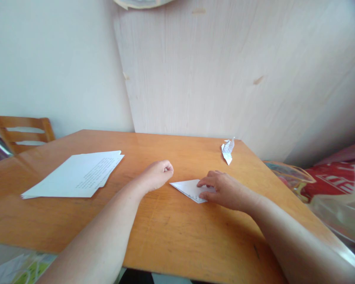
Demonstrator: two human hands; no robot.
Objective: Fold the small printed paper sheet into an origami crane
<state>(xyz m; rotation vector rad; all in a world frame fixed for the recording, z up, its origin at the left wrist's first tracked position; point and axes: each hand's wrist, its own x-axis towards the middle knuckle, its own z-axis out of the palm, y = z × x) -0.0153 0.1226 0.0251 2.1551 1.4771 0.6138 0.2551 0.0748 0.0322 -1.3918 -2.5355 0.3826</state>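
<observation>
Just below the frame's centre, a folded paper (185,188) is lying on the desk (171,232). The right hand (225,191) is resting on its right end, fingers apart; the left hand (156,174) is holding its fingers curled together nearby.

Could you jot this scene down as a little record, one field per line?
left hand: curled shut, apart from the folded paper
right hand: resting on the folded paper, fingers apart
folded paper: white, narrow tip pointing left
paper stack: left side, rows of characters on top
paper figure: near far right corner
table: brown
chair: beyond, at left
</observation>
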